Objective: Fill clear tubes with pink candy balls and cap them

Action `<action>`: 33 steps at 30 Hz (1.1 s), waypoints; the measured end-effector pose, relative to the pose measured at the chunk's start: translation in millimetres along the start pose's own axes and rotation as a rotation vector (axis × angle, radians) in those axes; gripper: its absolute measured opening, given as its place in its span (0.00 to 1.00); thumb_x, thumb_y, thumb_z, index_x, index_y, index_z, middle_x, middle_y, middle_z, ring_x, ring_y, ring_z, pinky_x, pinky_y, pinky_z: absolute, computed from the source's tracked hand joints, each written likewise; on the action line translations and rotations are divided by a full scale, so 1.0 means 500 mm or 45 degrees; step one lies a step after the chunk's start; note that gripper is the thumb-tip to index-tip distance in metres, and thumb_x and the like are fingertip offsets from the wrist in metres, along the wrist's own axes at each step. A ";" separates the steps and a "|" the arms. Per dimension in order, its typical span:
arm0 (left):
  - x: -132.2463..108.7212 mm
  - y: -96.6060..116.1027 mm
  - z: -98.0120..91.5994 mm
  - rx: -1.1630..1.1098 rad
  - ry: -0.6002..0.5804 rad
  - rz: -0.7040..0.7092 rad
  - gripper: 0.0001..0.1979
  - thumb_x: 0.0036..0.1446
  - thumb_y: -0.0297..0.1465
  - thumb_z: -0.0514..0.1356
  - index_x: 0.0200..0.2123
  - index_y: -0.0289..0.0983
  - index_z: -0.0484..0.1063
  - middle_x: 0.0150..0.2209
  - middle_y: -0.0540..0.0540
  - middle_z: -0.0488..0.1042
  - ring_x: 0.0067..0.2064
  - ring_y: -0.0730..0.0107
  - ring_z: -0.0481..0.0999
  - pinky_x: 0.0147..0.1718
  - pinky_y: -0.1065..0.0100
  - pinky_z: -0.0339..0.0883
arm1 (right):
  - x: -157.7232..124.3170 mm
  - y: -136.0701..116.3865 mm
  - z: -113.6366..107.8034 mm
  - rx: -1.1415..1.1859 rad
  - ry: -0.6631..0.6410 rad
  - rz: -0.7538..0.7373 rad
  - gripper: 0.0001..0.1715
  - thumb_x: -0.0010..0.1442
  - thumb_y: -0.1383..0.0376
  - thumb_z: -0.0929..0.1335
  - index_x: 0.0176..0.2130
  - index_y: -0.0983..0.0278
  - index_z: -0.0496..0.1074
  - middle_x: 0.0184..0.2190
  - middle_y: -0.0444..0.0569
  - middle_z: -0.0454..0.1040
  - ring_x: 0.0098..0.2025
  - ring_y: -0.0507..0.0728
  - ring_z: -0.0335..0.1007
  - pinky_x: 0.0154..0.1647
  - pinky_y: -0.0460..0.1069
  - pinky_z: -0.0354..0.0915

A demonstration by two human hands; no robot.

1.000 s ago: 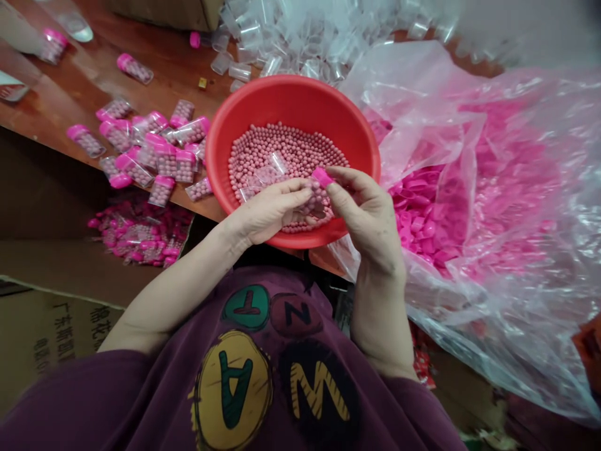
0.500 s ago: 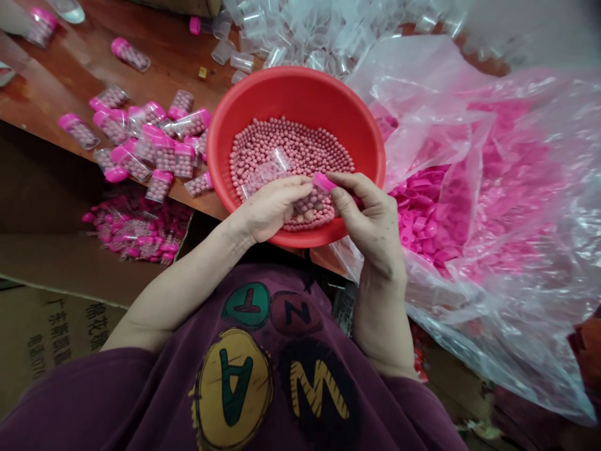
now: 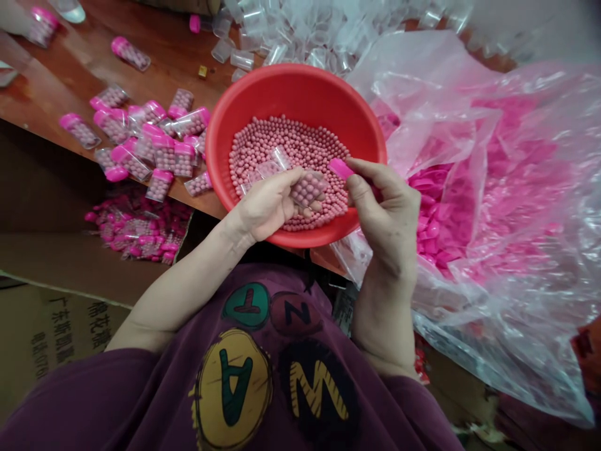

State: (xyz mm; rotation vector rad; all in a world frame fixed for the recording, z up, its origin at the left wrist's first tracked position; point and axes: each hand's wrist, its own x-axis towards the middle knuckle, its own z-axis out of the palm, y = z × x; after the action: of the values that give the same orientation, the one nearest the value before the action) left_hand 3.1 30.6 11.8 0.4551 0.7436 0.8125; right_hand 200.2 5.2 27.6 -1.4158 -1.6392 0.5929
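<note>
Over the red bowl (image 3: 295,78) of pink beads (image 3: 286,141), my left hand (image 3: 275,203) is closed on a clear container (image 3: 308,190) filled with beads; its top shows no cap. To the right, my right hand (image 3: 387,200) pinches a bright pink cap (image 3: 341,169) between thumb and forefinger, a small gap away from the container. Other clear containers (image 3: 270,169) lie on the beads behind my left hand, partly hidden by it.
Capped containers (image 3: 164,153) are piled on the table left of the bowl, with more in a cardboard box (image 3: 51,250) below the edge. Clear containers (image 3: 305,31) lie behind the bowl. A plastic bag (image 3: 507,313) of pink caps (image 3: 441,219) lies at the right.
My right hand has moved right with the pink cap, which was against the container's end and is now apart from it. The filled container in my left hand shows more fully.
</note>
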 end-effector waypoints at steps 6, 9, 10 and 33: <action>-0.003 -0.013 -0.012 -0.030 -0.127 0.079 0.04 0.68 0.29 0.69 0.41 0.33 0.81 0.37 0.46 0.80 0.36 0.74 0.77 0.37 0.72 0.69 | -0.003 -0.005 0.047 0.073 -0.016 -0.043 0.12 0.74 0.58 0.73 0.52 0.54 0.86 0.49 0.47 0.89 0.52 0.60 0.86 0.59 0.60 0.81; -0.002 -0.021 -0.016 -0.006 -0.123 0.111 0.07 0.67 0.31 0.72 0.42 0.34 0.81 0.38 0.47 0.80 0.35 0.76 0.76 0.36 0.71 0.67 | -0.007 -0.001 0.050 0.087 0.034 -0.005 0.12 0.71 0.57 0.75 0.50 0.54 0.88 0.45 0.47 0.89 0.48 0.59 0.85 0.55 0.58 0.82; -0.001 -0.023 -0.016 0.004 -0.116 0.118 0.08 0.67 0.32 0.73 0.42 0.35 0.81 0.38 0.48 0.80 0.35 0.76 0.76 0.36 0.71 0.67 | -0.009 0.001 0.051 0.118 0.046 0.029 0.12 0.71 0.56 0.76 0.50 0.54 0.88 0.44 0.47 0.89 0.47 0.59 0.85 0.54 0.57 0.82; -0.005 -0.022 -0.003 0.145 0.046 0.159 0.03 0.71 0.27 0.68 0.43 0.35 0.83 0.33 0.50 0.76 0.31 0.77 0.70 0.30 0.74 0.64 | -0.041 0.020 0.045 0.061 -0.135 -0.168 0.17 0.78 0.58 0.68 0.58 0.52 0.85 0.46 0.50 0.83 0.49 0.60 0.81 0.54 0.61 0.81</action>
State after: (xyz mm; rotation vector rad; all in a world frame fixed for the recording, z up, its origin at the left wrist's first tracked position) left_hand 6.2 22.0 5.1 0.5952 0.8040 0.8998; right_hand 186.5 -8.0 1.9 -1.2489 -1.7750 0.6361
